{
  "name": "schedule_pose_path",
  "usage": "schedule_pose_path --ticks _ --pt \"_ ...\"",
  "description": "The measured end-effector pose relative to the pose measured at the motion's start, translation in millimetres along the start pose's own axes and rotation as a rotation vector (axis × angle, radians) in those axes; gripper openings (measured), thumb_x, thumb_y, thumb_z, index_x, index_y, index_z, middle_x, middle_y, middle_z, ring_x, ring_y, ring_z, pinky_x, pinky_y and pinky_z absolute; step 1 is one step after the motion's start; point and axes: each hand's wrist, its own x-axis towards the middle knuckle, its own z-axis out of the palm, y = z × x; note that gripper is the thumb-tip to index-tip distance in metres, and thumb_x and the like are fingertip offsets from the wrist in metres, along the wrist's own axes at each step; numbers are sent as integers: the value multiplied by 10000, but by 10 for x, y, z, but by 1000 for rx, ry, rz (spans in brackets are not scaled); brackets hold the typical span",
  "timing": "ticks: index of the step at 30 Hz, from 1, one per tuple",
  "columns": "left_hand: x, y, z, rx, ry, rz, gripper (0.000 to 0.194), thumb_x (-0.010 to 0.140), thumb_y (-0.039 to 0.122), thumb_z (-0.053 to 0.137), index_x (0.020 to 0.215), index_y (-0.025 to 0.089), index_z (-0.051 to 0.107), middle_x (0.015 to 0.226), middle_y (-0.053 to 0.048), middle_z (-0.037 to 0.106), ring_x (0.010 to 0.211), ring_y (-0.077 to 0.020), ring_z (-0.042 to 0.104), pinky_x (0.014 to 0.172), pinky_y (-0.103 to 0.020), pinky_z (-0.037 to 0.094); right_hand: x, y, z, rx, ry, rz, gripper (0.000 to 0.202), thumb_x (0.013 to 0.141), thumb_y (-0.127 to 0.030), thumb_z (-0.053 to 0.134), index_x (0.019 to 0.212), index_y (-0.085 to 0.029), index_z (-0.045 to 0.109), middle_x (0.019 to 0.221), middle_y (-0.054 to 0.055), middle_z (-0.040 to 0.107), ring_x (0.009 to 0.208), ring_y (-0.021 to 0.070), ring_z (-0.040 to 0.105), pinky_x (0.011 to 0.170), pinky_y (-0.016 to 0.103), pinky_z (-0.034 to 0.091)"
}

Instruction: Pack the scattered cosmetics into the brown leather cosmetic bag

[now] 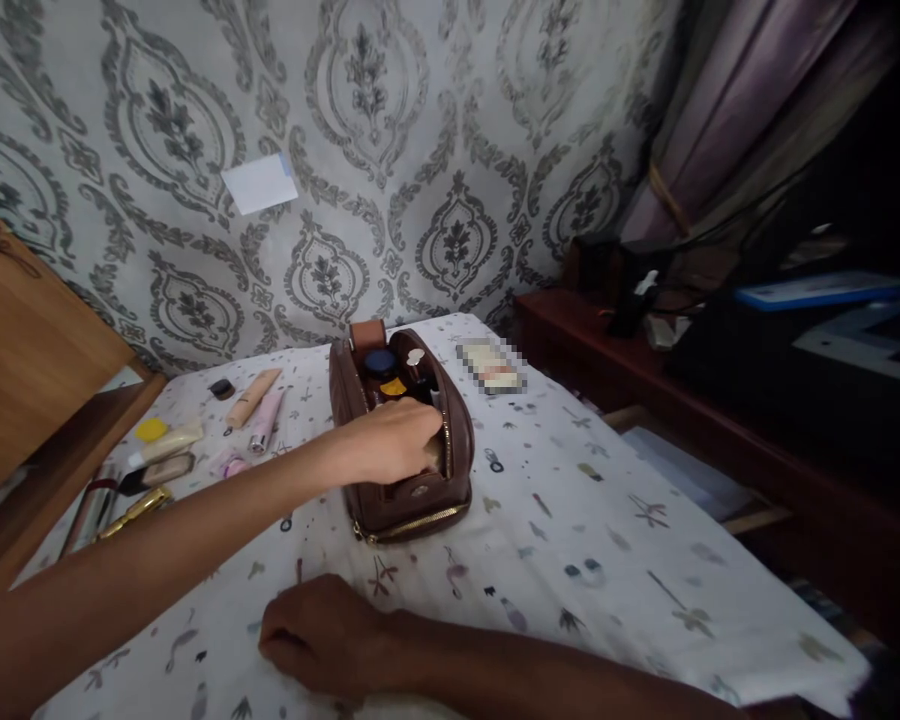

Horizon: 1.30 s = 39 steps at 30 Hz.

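Can see, near the centre of the frame, the bag, placed upright and unzipped at the top, probably to allow reaching in from above. Inside, beyond the left hand, can see also the jar with dark blue lid, perhaps put standing to stay steady between the walls. At the left of the frame, can find the beige tube and the pink tube, lying side by side on the sheet, maybe spread like this to be seen easily.

About the left fingers: dipped into the bag, hidden by the back of the hand, so cannot tell if together, apart or clamped on something. About the right hand, low in the frame: fingers curled together, resting on the sheet, with nothing visible inside, perhaps only for support. To locate the bag: around the left fingers, but apart from the right ones, higher in the frame.
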Motion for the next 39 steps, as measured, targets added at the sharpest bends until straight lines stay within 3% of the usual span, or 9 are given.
schedule_pose_path --ticks 5,11,19,24,32,37,39 --pt "190 35 20 -87 -108 -45 292 781 258 685 1030 107 681 1108 -129 696 962 -245 659 715 -257 508 19 40 79 14 34 -5 148 920 -218 542 977 -165 668 1028 32 756 904 158 671 676 216 388" --pt "272 82 74 -62 -174 -91 332 726 170 673 1045 84 706 1006 -136 728 837 -233 684 638 -244 499 5 23 53 11 14 8 148 924 -216 547 986 -161 670 1060 41 754 953 162 678 718 212 403" --pt "317 85 95 -52 -251 -138 371 744 194 655 1092 73 698 1059 -157 724 890 -250 686 621 -244 494 8 25 50 -7 5 9 168 936 -237 529 995 -166 668 1070 38 752 944 162 681 713 219 407" --pt "308 89 103 -43 -272 -96 375 770 175 623 1125 74 688 1088 -157 721 910 -247 686 665 -250 509 3 11 38 -12 -8 11 172 937 -234 528 1004 -158 667 1073 48 749 952 162 678 708 220 400" --pt "166 78 -39 227 -340 69 354 826 176 572 1150 83 681 1167 -191 689 987 -283 675 743 -291 535 -5 15 29 -18 2 5 137 927 -219 529 944 -167 655 1021 19 750 877 140 663 671 218 380" --pt "133 100 64 307 -414 61 330 777 70 595 1089 64 702 1141 -227 695 1024 -316 671 788 -339 552 -13 -1 7 -17 2 -7 127 927 -204 531 948 -167 651 1030 16 748 880 136 656 688 214 381" --pt "147 86 120 234 -364 41 334 734 54 630 1057 66 714 1113 -230 705 995 -322 682 761 -342 562 -13 -17 -12 -24 -7 0 127 925 -199 531 931 -165 653 1017 18 751 866 138 657 677 219 376"
